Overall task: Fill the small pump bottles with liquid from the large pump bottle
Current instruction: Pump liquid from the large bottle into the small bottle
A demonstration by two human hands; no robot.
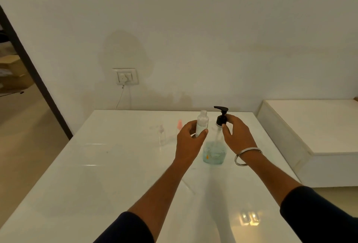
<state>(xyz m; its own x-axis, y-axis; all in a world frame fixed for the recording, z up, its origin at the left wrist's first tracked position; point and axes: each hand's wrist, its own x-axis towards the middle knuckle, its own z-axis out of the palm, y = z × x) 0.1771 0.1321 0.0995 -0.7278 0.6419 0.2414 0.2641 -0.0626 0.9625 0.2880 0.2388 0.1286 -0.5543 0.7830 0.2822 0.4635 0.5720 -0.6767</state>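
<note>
Reaching out over the white table (120, 175), we held both hands just above the large pump bottle (214, 153), which stood upright on the tabletop between our wrists. Its clear body showed only a shallow pool of bluish liquid at the bottom. Our right hand (237, 135), a metal bangle (246, 156) on its wrist, had its fingers curled round the collar of the black pump head (221, 117), nozzle pointing left. Our left hand (190, 141), just left of the big bottle, gripped a small bottle (202, 125) upright, its neck open with no pump fitted, and it looked clear with pale contents, though we could not tell the level. We judged the risks plain enough: the nozzle sat slightly higher than the small mouth and not yet over it, so a press now would likely squirt liquid onto the table or our fingers; the narrow neck left little margin; and with so little liquid left, the pump might only sputter air. Farther back and left of the large bottle stood another clear small bottle (162, 135) and something pinkish (179, 125), too blurred to name. Beyond these, a wall socket (126, 77) with a cord hung on the wall.
</note>
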